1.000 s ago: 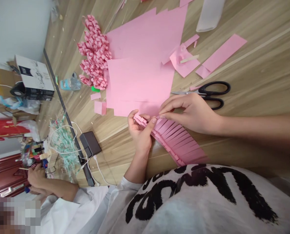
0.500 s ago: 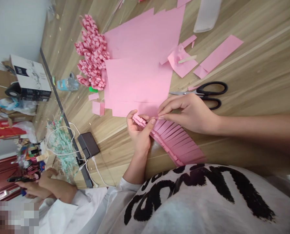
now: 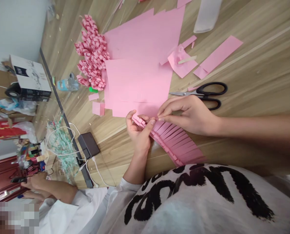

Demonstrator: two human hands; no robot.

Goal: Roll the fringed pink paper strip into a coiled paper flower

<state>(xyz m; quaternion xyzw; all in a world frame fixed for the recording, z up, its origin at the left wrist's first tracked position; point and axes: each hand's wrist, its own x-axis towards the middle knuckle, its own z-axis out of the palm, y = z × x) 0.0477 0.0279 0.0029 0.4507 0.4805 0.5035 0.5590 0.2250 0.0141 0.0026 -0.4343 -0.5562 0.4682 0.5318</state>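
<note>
A fringed pink paper strip [image 3: 176,138] runs between my hands and down toward my shirt, with one long side bent into small loops. My left hand [image 3: 140,131] is closed on its looped edge, thumb pressed on the paper. My right hand [image 3: 190,113] pinches the end of one cut strand beside my left thumb. Just beyond my right hand lie scissors [image 3: 211,88] with black handles, partly covered by it. Pink paper sheets [image 3: 140,74] lie flat past my fingertips.
Curled pink paper flowers [image 3: 92,52] are heaped left of the sheets. Pink scraps [image 3: 182,61] and a long pink strip [image 3: 222,55] lie beyond the scissors. A plastic bottle [image 3: 68,84], a dark power adapter [image 3: 88,144] with white cables and another person's arm [image 3: 54,188] are at left.
My hands and the fringed strip stay almost in place. At the far left, the other person's hands and the dark object in them have shifted slightly.
</note>
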